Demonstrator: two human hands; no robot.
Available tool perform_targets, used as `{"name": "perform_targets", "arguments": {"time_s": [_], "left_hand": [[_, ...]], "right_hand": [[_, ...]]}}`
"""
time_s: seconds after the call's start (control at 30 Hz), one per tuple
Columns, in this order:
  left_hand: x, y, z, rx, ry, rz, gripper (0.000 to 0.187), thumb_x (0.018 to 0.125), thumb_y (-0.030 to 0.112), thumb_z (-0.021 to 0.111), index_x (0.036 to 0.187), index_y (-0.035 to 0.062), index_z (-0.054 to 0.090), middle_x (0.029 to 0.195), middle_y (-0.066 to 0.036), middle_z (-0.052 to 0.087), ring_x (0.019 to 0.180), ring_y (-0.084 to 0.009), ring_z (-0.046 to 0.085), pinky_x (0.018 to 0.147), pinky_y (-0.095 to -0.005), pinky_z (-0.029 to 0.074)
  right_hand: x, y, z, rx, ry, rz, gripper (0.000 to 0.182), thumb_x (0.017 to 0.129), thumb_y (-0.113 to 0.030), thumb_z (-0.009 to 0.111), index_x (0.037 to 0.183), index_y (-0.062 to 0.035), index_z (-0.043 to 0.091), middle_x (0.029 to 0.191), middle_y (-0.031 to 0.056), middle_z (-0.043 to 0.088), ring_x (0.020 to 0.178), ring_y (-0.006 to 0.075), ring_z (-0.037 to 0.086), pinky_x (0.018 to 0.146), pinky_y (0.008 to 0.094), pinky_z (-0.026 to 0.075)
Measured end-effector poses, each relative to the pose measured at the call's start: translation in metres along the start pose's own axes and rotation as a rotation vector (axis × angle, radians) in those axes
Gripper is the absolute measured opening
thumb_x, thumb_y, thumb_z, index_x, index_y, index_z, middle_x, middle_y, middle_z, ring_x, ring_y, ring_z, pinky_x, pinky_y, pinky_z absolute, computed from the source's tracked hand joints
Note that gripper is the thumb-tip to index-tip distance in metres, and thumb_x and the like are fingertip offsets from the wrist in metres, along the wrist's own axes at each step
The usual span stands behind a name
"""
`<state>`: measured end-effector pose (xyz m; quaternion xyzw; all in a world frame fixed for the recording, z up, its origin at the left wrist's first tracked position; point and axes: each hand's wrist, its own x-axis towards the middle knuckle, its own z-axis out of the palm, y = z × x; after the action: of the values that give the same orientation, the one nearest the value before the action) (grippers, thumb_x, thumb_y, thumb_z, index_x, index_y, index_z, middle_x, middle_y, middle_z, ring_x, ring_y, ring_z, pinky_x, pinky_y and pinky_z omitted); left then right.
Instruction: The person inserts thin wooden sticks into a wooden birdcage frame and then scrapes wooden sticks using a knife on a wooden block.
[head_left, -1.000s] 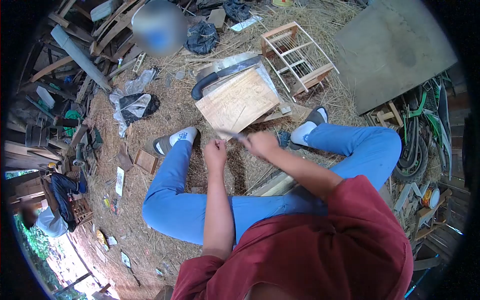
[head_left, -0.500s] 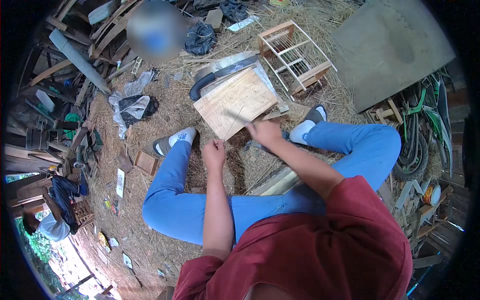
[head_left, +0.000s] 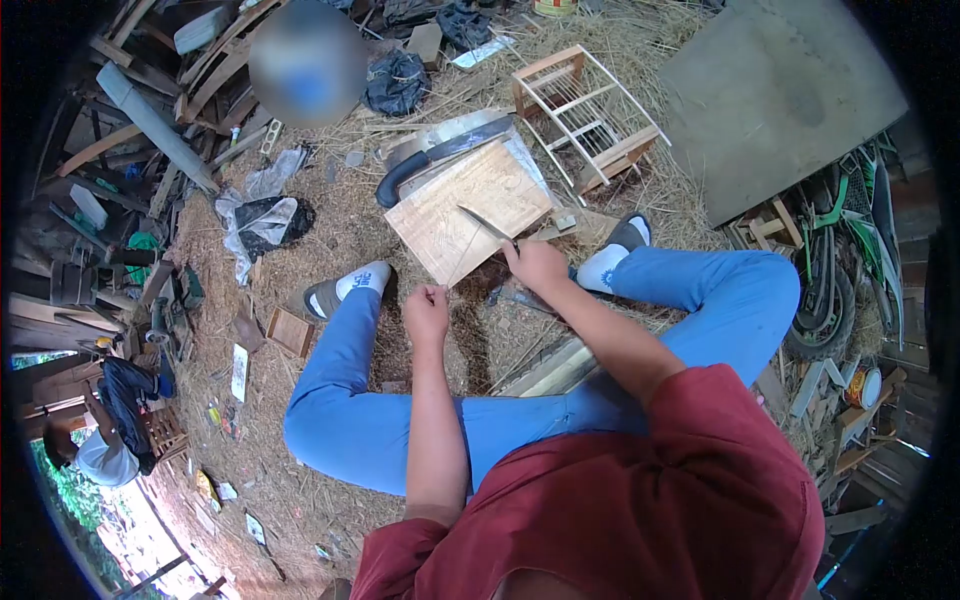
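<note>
My right hand (head_left: 537,266) is closed round the handle of a knife (head_left: 486,224), whose blade points up and left over a flat wooden board (head_left: 455,210). At the board's near corner, the fingers of my left hand (head_left: 427,313) pinch the end of a thin stick (head_left: 463,257). The stick slants up across the board, and the blade lies close to its upper part. Behind the board rests a large machete (head_left: 450,153) with a dark curved handle.
A wooden cage-like frame (head_left: 592,120) stands beyond the board to the right. Black plastic bags (head_left: 397,82) and a small wooden box (head_left: 290,331) lie on the straw-covered ground. A large flat panel (head_left: 785,100) and a green motorcycle (head_left: 835,240) are at right. Another person (head_left: 107,455) is at far left.
The knife, blurred before, now shows clearly, its tip a little farther up the board. My right hand has shifted slightly right; my left hand keeps its pinch on the stick.
</note>
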<state>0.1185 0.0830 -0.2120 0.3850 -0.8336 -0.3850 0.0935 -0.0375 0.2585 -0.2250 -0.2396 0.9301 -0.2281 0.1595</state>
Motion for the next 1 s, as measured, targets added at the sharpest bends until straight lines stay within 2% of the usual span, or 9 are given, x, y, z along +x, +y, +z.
{"name": "perform_targets", "arguments": {"time_s": [0.2, 0.27, 0.37, 0.47, 0.53, 0.73, 0.8, 0.87, 1.0], "left_hand": [[0.003, -0.007, 0.004, -0.241, -0.003, -0.006, 0.023, 0.091, 0.019, 0.072, 0.085, -0.0034, 0.07, 0.074, -0.014, 0.073, 0.065, -0.0207, 0.069, 0.063, -0.0347, 0.053], [0.001, -0.003, 0.0, -0.193, -0.031, -0.03, 0.022, 0.091, 0.017, 0.072, 0.086, -0.0041, 0.07, 0.075, -0.013, 0.074, 0.067, -0.0171, 0.069, 0.065, -0.0324, 0.054], [0.001, -0.004, 0.0, -0.179, -0.031, -0.035, 0.021, 0.091, 0.016, 0.072, 0.087, -0.004, 0.071, 0.075, -0.013, 0.074, 0.066, -0.0177, 0.069, 0.065, -0.0329, 0.054], [0.004, -0.011, 0.006, -0.288, -0.032, -0.07, 0.023, 0.09, 0.018, 0.073, 0.085, -0.0043, 0.072, 0.075, -0.012, 0.074, 0.067, -0.0164, 0.068, 0.067, -0.0317, 0.053], [0.003, -0.007, 0.005, -0.213, -0.007, -0.035, 0.022, 0.091, 0.017, 0.071, 0.085, -0.0043, 0.071, 0.076, -0.014, 0.074, 0.067, -0.0182, 0.069, 0.066, -0.0329, 0.054], [0.001, 0.006, -0.002, -0.163, -0.022, -0.036, 0.02, 0.091, 0.014, 0.07, 0.085, -0.0051, 0.071, 0.076, -0.015, 0.074, 0.067, -0.0203, 0.07, 0.065, -0.0343, 0.055], [-0.002, 0.005, -0.001, -0.167, -0.006, -0.012, 0.02, 0.09, 0.014, 0.071, 0.084, -0.005, 0.071, 0.076, -0.015, 0.074, 0.067, -0.0207, 0.071, 0.065, -0.0346, 0.055], [-0.003, 0.007, -0.002, -0.135, 0.006, -0.019, 0.021, 0.09, 0.014, 0.072, 0.084, -0.0052, 0.071, 0.076, -0.015, 0.074, 0.067, -0.0207, 0.07, 0.065, -0.0345, 0.055], [-0.002, 0.007, -0.003, -0.145, 0.002, -0.016, 0.021, 0.09, 0.015, 0.073, 0.084, -0.0049, 0.07, 0.076, -0.016, 0.073, 0.066, -0.0217, 0.07, 0.065, -0.0353, 0.055]], "right_hand": [[-0.016, -0.019, -0.014, -0.133, -0.176, -0.23, 0.064, 0.1, -0.059, 0.044, 0.085, -0.0056, 0.075, 0.08, 0.0216, 0.072, 0.077, 0.0427, 0.072, 0.072, 0.0532, 0.057], [0.008, -0.012, -0.015, -0.034, -0.073, 0.042, 0.064, 0.1, -0.059, 0.044, 0.085, -0.0048, 0.075, 0.083, 0.0216, 0.073, 0.079, 0.0421, 0.072, 0.073, 0.0538, 0.057], [-0.008, -0.024, -0.011, 0.02, -0.082, 0.034, 0.064, 0.1, -0.059, 0.044, 0.085, -0.005, 0.075, 0.084, 0.0212, 0.073, 0.079, 0.0414, 0.072, 0.073, 0.0537, 0.057], [-0.021, -0.029, -0.006, -0.144, -0.236, -0.244, 0.063, 0.1, -0.06, 0.043, 0.085, -0.0067, 0.075, 0.085, 0.0208, 0.073, 0.081, 0.0396, 0.072, 0.074, 0.0534, 0.057], [0.0, -0.02, -0.01, 0.016, -0.148, 0.039, 0.062, 0.099, -0.06, 0.045, 0.085, -0.0079, 0.075, 0.085, 0.0204, 0.073, 0.081, 0.0402, 0.072, 0.075, 0.0534, 0.057], [-0.023, -0.031, -0.01, -0.165, -0.286, -0.257, 0.064, 0.101, -0.059, 0.041, 0.089, -0.0078, 0.077, 0.084, 0.0221, 0.073, 0.08, 0.0406, 0.073, 0.073, 0.0537, 0.057], [-0.001, -0.014, -0.008, -0.01, -0.137, 0.039, 0.065, 0.101, -0.06, 0.041, 0.088, -0.0081, 0.077, 0.083, 0.0218, 0.073, 0.08, 0.0415, 0.072, 0.073, 0.0535, 0.057], [0.004, -0.013, -0.014, -0.078, -0.125, 0.062, 0.065, 0.099, -0.062, 0.042, 0.089, -0.0086, 0.077, 0.085, 0.0209, 0.073, 0.08, 0.0415, 0.072, 0.074, 0.0535, 0.057], [-0.028, -0.024, -0.012, -0.17, -0.243, -0.295, 0.066, 0.099, -0.063, 0.043, 0.084, -0.0069, 0.075, 0.082, 0.0224, 0.073, 0.078, 0.041, 0.072, 0.073, 0.0532, 0.057]]}}
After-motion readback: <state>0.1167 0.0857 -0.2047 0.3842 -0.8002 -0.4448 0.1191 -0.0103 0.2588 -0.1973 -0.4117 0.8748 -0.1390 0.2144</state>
